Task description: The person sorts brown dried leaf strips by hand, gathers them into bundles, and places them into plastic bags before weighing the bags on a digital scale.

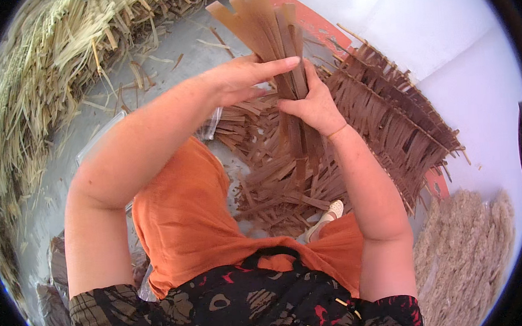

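Observation:
A fanned bundle of flat brown strips [259, 26], like dried palm leaf or a similar thatching material, stands upright before me. My right hand [313, 103] grips its lower middle, thumb across the near side and fingers behind. From the left, my left hand [242, 79] reaches over the bundle with one finger stretched across the strips. Whether that hand grips them or only rests on them cannot be told. Below the bundle lies a loose heap of similar brown strips [280, 179] on the grey floor.
Brown thatch panels [387, 106] with thin rods lean to the right, near a white wall [470, 69]. Pale straw-coloured thatch [58, 72] curves along the left. A fluffy beige pile [464, 258] sits at lower right. Clear plastic [209, 126] and scraps lie on the grey floor [177, 38].

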